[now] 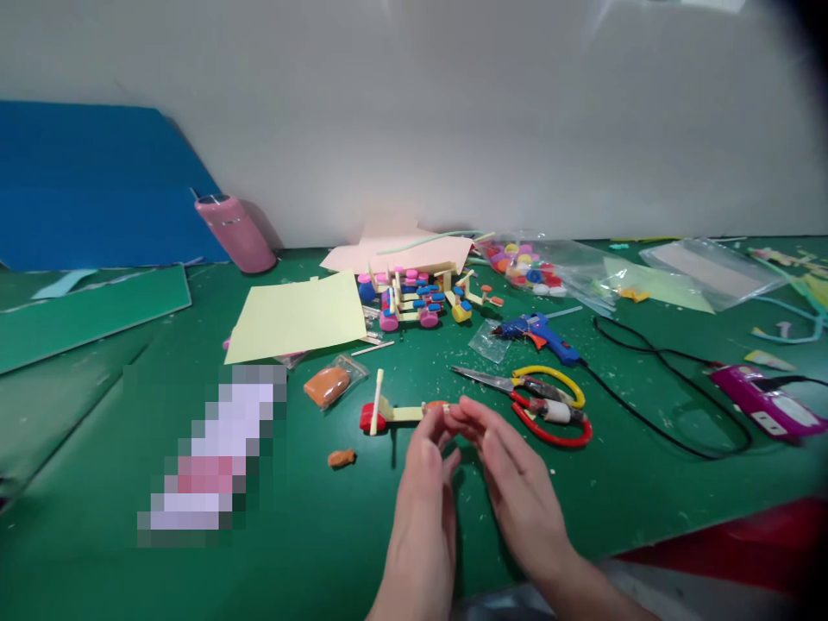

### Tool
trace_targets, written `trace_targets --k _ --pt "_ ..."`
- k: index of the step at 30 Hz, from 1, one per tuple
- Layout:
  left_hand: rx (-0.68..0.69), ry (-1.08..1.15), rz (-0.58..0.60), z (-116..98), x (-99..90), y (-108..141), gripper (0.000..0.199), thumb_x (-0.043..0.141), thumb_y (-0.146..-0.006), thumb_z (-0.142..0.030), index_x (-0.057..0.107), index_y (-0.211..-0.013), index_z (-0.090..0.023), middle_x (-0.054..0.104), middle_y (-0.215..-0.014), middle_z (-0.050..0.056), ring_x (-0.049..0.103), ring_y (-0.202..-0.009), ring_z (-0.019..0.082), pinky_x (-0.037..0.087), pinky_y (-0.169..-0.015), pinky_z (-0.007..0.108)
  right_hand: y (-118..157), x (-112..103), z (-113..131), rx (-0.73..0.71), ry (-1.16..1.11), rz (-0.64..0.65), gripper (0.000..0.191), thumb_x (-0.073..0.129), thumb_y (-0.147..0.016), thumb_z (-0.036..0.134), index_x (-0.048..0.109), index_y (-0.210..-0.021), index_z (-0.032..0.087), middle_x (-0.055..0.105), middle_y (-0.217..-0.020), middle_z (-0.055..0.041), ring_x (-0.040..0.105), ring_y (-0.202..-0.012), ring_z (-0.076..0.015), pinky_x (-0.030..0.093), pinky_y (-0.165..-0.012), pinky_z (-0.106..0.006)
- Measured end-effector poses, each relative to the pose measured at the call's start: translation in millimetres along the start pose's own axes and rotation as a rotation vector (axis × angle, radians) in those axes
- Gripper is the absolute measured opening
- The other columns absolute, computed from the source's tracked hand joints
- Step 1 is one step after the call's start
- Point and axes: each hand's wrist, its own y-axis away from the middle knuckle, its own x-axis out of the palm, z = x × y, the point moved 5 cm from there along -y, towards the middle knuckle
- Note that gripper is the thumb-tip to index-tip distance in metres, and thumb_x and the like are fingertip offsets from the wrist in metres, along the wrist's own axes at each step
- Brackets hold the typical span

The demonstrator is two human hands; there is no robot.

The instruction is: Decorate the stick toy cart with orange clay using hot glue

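Observation:
A small craft-stick model (407, 415) sits in front of me, with a red cap (372, 418) at its left end and a thin upright stick (377, 398) there. My left hand (423, 483) has its fingers closed around the model's right end. Opposite it, my right hand (511, 474) brings its bent fingertips together on the same end. A bit of orange clay (437, 404) shows at the fingertips; the rest is hidden behind them. Left of my hands lie a loose lump of orange clay (341, 458) and a clear packet of orange clay (328, 385).
Scissors (547, 401) and a blue glue gun (536, 335) with a black cord lie on the right, near a purple power strip (767, 401). Several colourful stick models (414, 302), yellow paper (297, 317) and a bag of caps (521, 263) are behind. A pink bottle (236, 233) leans back left.

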Motion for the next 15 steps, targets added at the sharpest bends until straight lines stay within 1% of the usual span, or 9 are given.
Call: trace_targets --k 2,3,4,6,9,11,12,13,15 --pt "-0.145 0.164 -0.030 4 16.3 -11 0.041 0.043 -0.082 -0.048 0.053 -0.112 -0.023 0.053 -0.126 0.005 0.042 -0.121 0.016 0.034 -0.099 0.028 10 7 7 -0.198 0.285 0.093 0.035 0.036 -0.091 0.032 0.047 -0.124 0.028 0.047 -0.131 -0.0050 0.040 -0.122 -0.0228 0.031 -0.102 -0.043" --pt "-0.190 0.183 -0.051 4 21.8 -16 0.040 0.043 -0.083 -0.047 0.055 -0.111 -0.021 0.057 -0.122 0.007 0.046 -0.118 0.017 0.033 -0.099 0.029 15 11 8 -0.265 0.393 0.138 0.040 0.034 -0.091 0.035 0.040 -0.130 0.028 0.039 -0.137 -0.0047 0.032 -0.127 -0.0243 0.026 -0.105 -0.045" --pt "-0.204 0.169 -0.034 3 27.5 -22 0.042 0.042 -0.083 -0.047 0.055 -0.112 -0.019 0.058 -0.121 0.009 0.047 -0.117 0.018 0.031 -0.101 0.031 19 15 9 -0.308 0.471 0.173 0.046 0.032 -0.091 0.039 0.032 -0.135 0.026 0.032 -0.142 -0.0053 0.026 -0.130 -0.0262 0.023 -0.106 -0.047" --pt "-0.188 0.147 0.021 2 35.1 -31 0.047 0.039 -0.084 -0.049 0.054 -0.114 -0.016 0.058 -0.121 0.012 0.049 -0.115 0.022 0.030 -0.102 0.035 22 21 12 -0.338 0.574 0.201 0.059 0.027 -0.089 0.047 0.017 -0.141 0.020 0.020 -0.146 -0.0084 0.019 -0.133 -0.0304 0.019 -0.106 -0.051" --pt "-0.140 0.147 0.138 12 38.6 -35 0.048 0.039 -0.084 -0.047 0.051 -0.121 -0.018 0.052 -0.128 0.011 0.042 -0.122 0.022 0.024 -0.106 0.035 18 28 27 -0.390 0.657 0.172 0.066 0.022 -0.089 0.051 0.004 -0.142 0.017 0.013 -0.148 -0.0101 0.014 -0.133 -0.0328 0.015 -0.106 -0.054" --pt "-0.100 0.147 0.215 21 37.2 -29 0.047 0.046 -0.081 -0.047 0.055 -0.118 -0.020 0.048 -0.133 0.007 0.031 -0.129 0.022 0.022 -0.107 0.033 8 29 41 -0.431 0.676 0.141 0.065 0.019 -0.089 0.053 -0.001 -0.142 0.021 0.012 -0.148 -0.0078 0.011 -0.134 -0.0313 0.010 -0.106 -0.054" --pt "-0.082 0.138 0.246 24 36.2 -24 0.046 0.052 -0.078 -0.046 0.057 -0.116 -0.023 0.048 -0.133 0.005 0.027 -0.130 0.023 0.022 -0.107 0.032 1 28 47 -0.445 0.680 0.122 0.064 0.018 -0.088 0.054 0.000 -0.142 0.023 0.012 -0.148 -0.0058 0.011 -0.135 -0.0302 0.008 -0.106 -0.054" --pt "-0.082 0.141 0.264 26 35.0 -19 0.045 0.055 -0.075 -0.046 0.059 -0.114 -0.025 0.049 -0.132 0.002 0.026 -0.131 0.023 0.023 -0.107 0.032 -7 26 51 -0.446 0.688 0.116 0.062 0.017 -0.089 0.054 0.002 -0.142 0.026 0.012 -0.148 -0.0038 0.009 -0.135 -0.0291 0.005 -0.107 -0.053" --pt "-0.122 0.194 0.270 23 33.4 -11 0.044 0.056 -0.072 -0.051 0.062 -0.109 -0.028 0.052 -0.129 -0.001 0.026 -0.131 0.023 0.027 -0.106 0.035 -19 21 53 -0.447 0.730 0.119 0.057 0.018 -0.090 0.051 0.007 -0.141 0.028 0.011 -0.149 -0.0009 0.006 -0.136 -0.0277 0.002 -0.106 -0.053"
